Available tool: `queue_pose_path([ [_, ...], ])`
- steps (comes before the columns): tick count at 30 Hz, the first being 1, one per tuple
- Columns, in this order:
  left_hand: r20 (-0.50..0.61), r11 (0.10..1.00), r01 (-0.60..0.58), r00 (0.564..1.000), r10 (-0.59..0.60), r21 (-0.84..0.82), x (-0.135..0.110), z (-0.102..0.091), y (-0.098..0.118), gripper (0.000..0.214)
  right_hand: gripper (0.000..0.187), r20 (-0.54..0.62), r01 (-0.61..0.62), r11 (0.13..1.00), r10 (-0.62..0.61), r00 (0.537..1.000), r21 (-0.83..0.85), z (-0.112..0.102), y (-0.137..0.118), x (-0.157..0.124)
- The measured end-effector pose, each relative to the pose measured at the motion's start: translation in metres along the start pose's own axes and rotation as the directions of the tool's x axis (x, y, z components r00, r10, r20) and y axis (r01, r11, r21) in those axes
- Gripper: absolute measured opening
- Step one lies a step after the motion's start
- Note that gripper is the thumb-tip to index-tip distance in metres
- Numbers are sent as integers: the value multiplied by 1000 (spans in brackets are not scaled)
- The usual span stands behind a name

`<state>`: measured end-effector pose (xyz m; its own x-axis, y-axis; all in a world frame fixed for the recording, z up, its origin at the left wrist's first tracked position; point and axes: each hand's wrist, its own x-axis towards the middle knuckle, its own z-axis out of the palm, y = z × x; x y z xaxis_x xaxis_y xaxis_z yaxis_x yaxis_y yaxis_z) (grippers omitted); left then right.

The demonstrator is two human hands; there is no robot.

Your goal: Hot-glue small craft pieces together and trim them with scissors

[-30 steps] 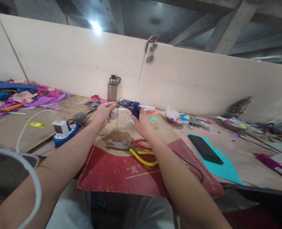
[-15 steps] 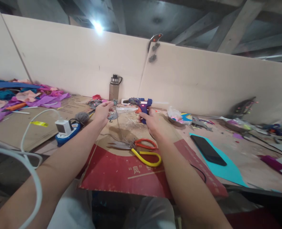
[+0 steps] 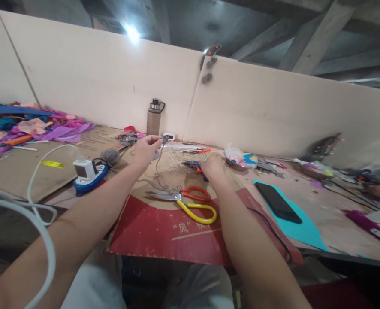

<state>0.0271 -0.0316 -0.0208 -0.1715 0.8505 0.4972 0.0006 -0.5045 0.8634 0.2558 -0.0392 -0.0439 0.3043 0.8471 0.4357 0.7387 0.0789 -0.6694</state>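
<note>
Left hand [image 3: 146, 151]: fingertips pinched together on the yarn [image 3: 166, 139]
Yarn: raised by the cardboard [image 3: 145, 240]'s far edge
Right hand [image 3: 213, 166]: fingers curled round the glue gun [image 3: 194, 165], toward the far right corner
Scissors [image 3: 178, 196]: between far and near edges

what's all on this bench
bottle: 1, brown, back centre
cardboard: 2+, brown and red, centre, left
scissors: 1, red and yellow handles, centre
yarn ball: 1, grey, left
charger: 1, white, left
socket: 1, blue, under charger
phone: 1, black, right
sheet: 1, turquoise, under phone
scraps: many, mixed, far left
clutter: many, mixed, back, right
glue gun: 1, blue, centre
yarn piece: 1, grey, centre
left hand: 1, pinching yarn piece
right hand: 1, at glue gun
</note>
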Motion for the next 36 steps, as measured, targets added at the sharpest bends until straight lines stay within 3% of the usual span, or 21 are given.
queue_pose_path([
  [2, 27, 987, -96, 995, 93, 128, -6, 3, 5, 14, 16, -39, 74, 989, -69, 997, 129, 6, -18, -7],
  [4, 44, 959, -179, 984, 173, 220, -12, 7, 11, 10, 19, 11, 103, 898, -119, 993, 428, 16, -39, -18],
  [6, 80, 919, -257, 966, 245, 298, -17, 11, 16, 9, 30, 132, 7, 696, -146, 980, 718, 27, -58, -29],
  [8, 123, 882, -313, 950, 288, 354, -21, 14, 19, 11, 38, 248, -134, 491, -175, 953, 861, 34, -71, -39],
  [9, 142, 870, -327, 945, 295, 369, -23, 16, 20, 12, 38, 284, -184, 424, -187, 940, 887, 36, -74, -42],
  [11, 156, 874, -324, 945, 286, 361, -25, 19, 19, 12, 37, 327, -238, 380, -187, 926, 894, 36, -76, -44],
  [13, 152, 918, -264, 962, 227, 297, -26, 21, 18, 13, 34, 309, -206, 443, -174, 935, 872, 33, -72, -43],
  [16, 153, 990, -76, 987, 58, 115, -27, 26, 14, 16, 21, 163, -11, 626, -187, 969, 779, 27, -64, -37],
  [20, 221, 985, 137, 969, -111, -104, -26, 30, 9, 21, 5, -22, 218, 782, -253, 967, 584, 21, -59, -33],
  [26, 248, 943, 255, 948, -199, -216, -24, 31, 8, 23, 8, -46, 278, 831, -293, 955, 483, 19, -60, -35],
  [36, 267, 918, 298, 936, -229, -261, -24, 31, 8, 17, 15, -69, 327, 866, -326, 943, 378, 17, -59, -36],
])
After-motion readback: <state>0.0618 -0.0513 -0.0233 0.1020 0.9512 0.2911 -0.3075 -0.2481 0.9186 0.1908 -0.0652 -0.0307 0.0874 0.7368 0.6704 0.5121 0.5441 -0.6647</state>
